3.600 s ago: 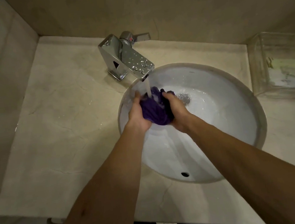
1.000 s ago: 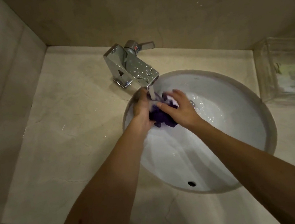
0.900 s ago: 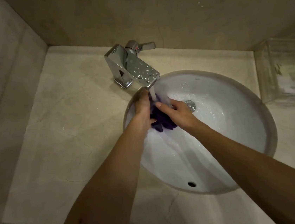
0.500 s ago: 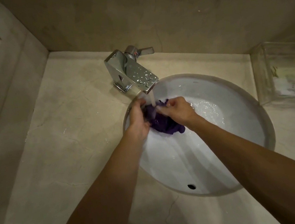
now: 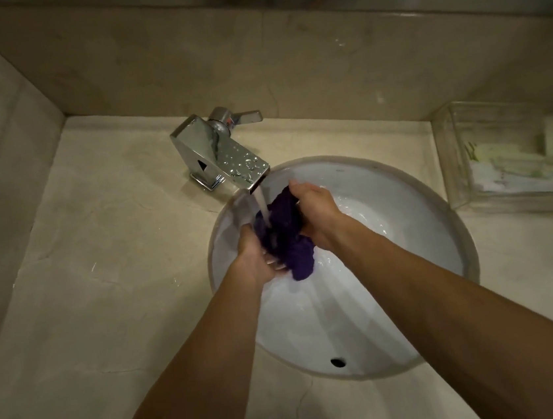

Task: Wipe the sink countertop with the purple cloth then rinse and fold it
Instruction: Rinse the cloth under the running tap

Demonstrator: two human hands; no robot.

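The purple cloth is bunched up and wet, held over the white round sink under the running stream from the chrome faucet. My left hand grips the cloth's lower left side, fingers curled under it. My right hand grips its upper right side, with knuckles on top. A loose end of the cloth hangs below both hands. The beige stone countertop surrounds the sink and carries scattered water drops.
A clear glass tray with pale packets stands on the counter at the right. The faucet lever points right. Walls close the counter at the back and left. An overflow hole sits in the near sink wall.
Both hands have kept kneading the cloth under the stream; the left hand dropped lower and nearer, the right shifted up over the cloth, and more cloth now hangs below.
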